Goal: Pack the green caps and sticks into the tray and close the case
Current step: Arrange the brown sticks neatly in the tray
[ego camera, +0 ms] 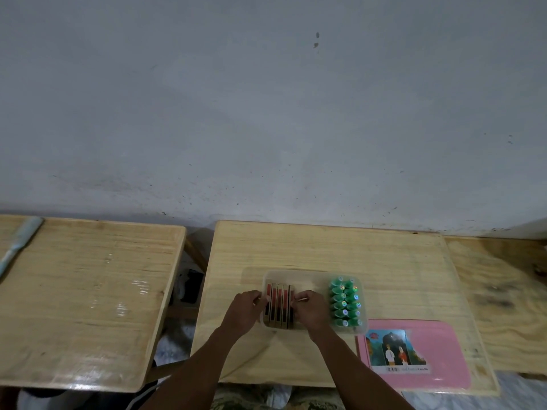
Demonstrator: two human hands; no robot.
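Nearly packed: caps fill the tray; our hands pinch the sticks together; pink lid remains off.

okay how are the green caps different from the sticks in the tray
The green caps are rounded, shiny-topped and stand in two rows at the tray's right end; the sticks are long, flat, red-and-tan, lying side by side on the left. Both hands touch the sticks, none the caps. Both groups sit inside the tray.

Green caps, red-and-tan striped sticks, pink lid, pale wooden table.
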